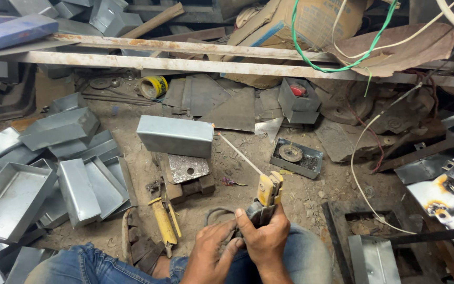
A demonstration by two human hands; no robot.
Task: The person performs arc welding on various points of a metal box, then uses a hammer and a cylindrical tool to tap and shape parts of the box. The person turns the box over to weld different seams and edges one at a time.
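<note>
An electrode holder (268, 197) with yellow jaws is gripped by the right hand (265, 239), whose fingers are closed tight round its handle. The left hand (211, 252) is laid against the same handle from the side, fingers curled on it and on the cable (214, 214) that loops out beneath. A thin welding rod (240, 154) is clamped in the holder and slants up and left, its tip just short of the metal box (175, 135).

The box serves as the landmark. Just below it a flat plate (187, 168) with a hole lies on a dark block. Below and left of it a yellow-handled tool (163, 221) lies on the dirt. To its left, open metal trays (11, 197) are heaped. To its right a shallow tin (296, 156) of round parts is set.

The holder is judged stiff and fairly heavy, best taken by the insulated handle, well behind the jaws. The rod is judged light, thin and brittle in its coating, and is better left untouched.
</note>
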